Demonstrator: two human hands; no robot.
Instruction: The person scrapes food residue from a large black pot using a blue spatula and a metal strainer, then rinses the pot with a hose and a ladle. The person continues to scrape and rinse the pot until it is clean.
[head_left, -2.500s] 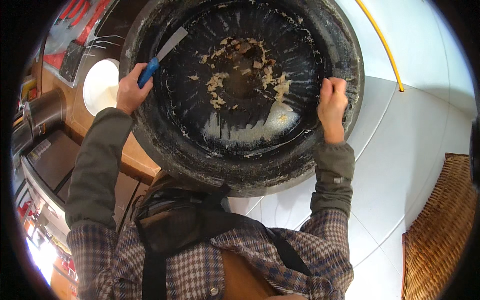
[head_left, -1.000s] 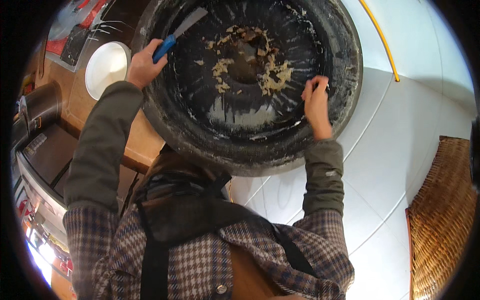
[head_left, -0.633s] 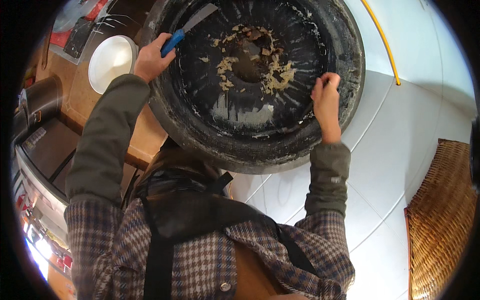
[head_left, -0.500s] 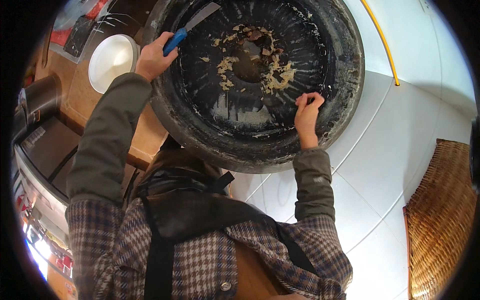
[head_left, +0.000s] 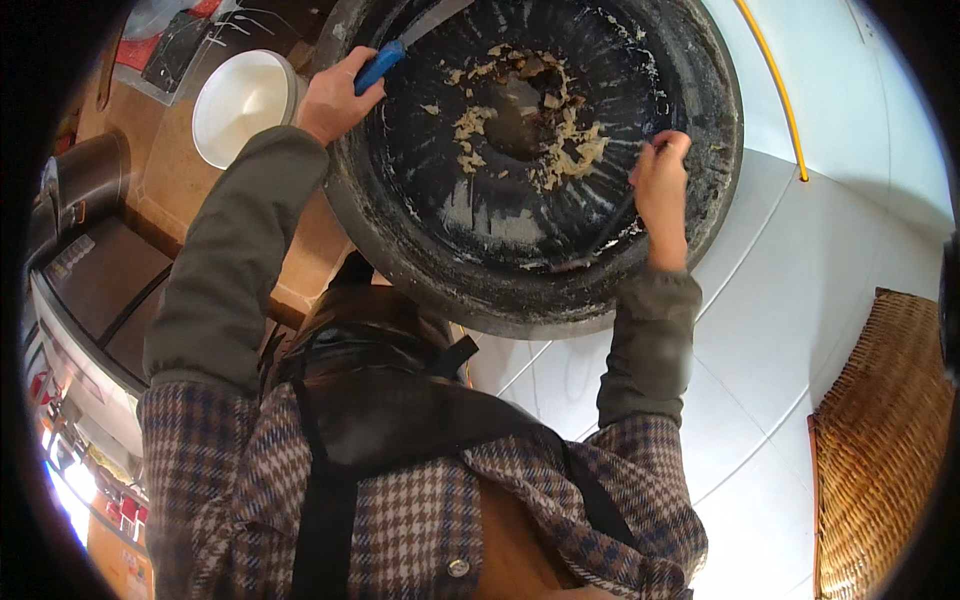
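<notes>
My left hand (head_left: 340,97) grips the blue handle of a scraper (head_left: 380,68) at the left rim of a big round black basin (head_left: 345,205). The scraper's flat metal blade points up and right over the inside. My right hand (head_left: 662,185) is closed against the basin's right inner wall; whatever its fingers hold is hidden. Pale flaky scraps (head_left: 570,150) lie around a brown wet patch (head_left: 515,135) on the basin's bottom. Whitish residue streaks the walls, with a greyish smear (head_left: 515,225) on the near side.
Left of the basin a white bowl (head_left: 232,110) stands on a brown tiled surface (head_left: 165,190). A yellow cable (head_left: 775,80) runs down at the upper right. At the right edge is a woven wicker panel (head_left: 885,440) over white tiles (head_left: 750,380).
My right hand has moved up and right along the basin wall. The view has shifted slightly, and the left hand still holds the scraper at the rim.
</notes>
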